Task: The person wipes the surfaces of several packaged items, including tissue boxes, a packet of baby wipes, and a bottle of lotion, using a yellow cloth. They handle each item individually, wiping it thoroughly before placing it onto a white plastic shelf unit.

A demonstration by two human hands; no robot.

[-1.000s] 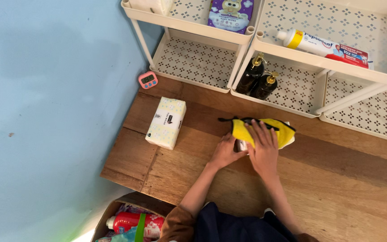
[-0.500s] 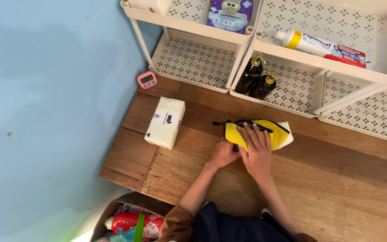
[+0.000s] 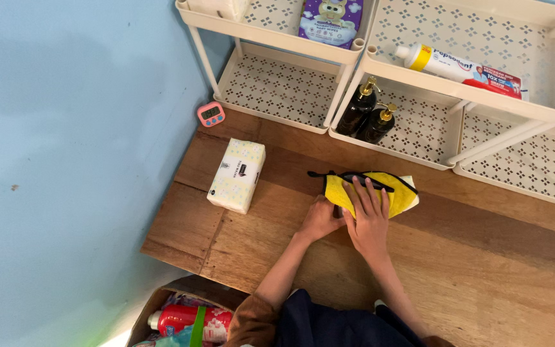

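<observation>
A yellow cloth with black trim [image 3: 397,192] lies folded on the wooden floor [image 3: 483,257] in front of the white shelf rack. My right hand [image 3: 367,217] lies flat on it, fingers spread, pressing it down. My left hand [image 3: 320,218] is curled at the cloth's left edge and grips that edge. A white tissue pack [image 3: 237,175] lies to the left, well apart from both hands.
The white perforated shelf rack [image 3: 348,67] holds two dark pump bottles [image 3: 367,115], a toothpaste box [image 3: 464,67] and a purple wipes pack [image 3: 330,18]. A small pink timer [image 3: 211,114] sits by the blue wall. A cardboard box with a red bottle [image 3: 191,321] is below.
The cloth has been folded flatter and now lies slightly nearer the middle. My right hand has moved from gripping it to pressing flat on top.
</observation>
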